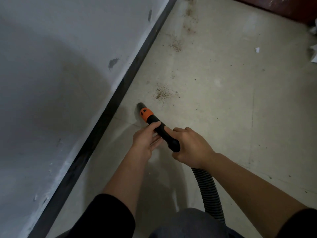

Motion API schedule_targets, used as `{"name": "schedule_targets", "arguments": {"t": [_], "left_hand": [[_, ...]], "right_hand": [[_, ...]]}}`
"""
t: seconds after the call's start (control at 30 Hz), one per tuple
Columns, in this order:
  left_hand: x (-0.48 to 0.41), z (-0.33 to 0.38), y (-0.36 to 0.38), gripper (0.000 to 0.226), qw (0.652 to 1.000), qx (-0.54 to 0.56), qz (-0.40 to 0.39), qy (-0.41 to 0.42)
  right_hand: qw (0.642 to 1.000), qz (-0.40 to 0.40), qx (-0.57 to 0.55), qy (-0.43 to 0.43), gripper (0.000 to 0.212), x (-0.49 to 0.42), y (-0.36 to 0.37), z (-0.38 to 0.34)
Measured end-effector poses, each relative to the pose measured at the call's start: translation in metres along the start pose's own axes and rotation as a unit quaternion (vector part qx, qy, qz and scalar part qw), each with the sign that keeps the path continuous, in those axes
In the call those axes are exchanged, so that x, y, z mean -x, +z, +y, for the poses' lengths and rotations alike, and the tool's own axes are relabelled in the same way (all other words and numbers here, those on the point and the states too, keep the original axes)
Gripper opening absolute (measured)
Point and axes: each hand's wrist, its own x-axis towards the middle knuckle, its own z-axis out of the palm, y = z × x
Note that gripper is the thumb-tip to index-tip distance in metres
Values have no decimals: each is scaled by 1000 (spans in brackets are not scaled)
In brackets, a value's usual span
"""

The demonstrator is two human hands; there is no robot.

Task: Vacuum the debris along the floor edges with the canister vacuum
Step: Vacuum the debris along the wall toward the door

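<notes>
- Black, orange-collared vacuum nozzle [159, 129] is held low to the floor [223, 103] beside the baseboard [109, 107], near brown debris [162, 93].
- It is gripped by curled fingers of the right hand [192, 145] and pinched by the left hand [145, 141].

Scuffed grey wall [51, 83], black baseboard [122, 86], crumpled white paper [313, 54]
</notes>
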Motion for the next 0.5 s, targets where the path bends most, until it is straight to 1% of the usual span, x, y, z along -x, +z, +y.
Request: {"name": "schedule_targets", "arguments": {"t": [0.13,0.27,0.5], "left_hand": [[-4,5,-3,19,1000,8,3,2],[-6,9,-10,31,1000,20,12,12],[-7,16,-27,28,999,29,33,18]], "right_hand": [[1000,-1,5,-5,78,-8,0,-3],[1000,-5,1,-10,80,-15,1,-8],[999,-7,0,-32,79,-24,6,-25]]}}
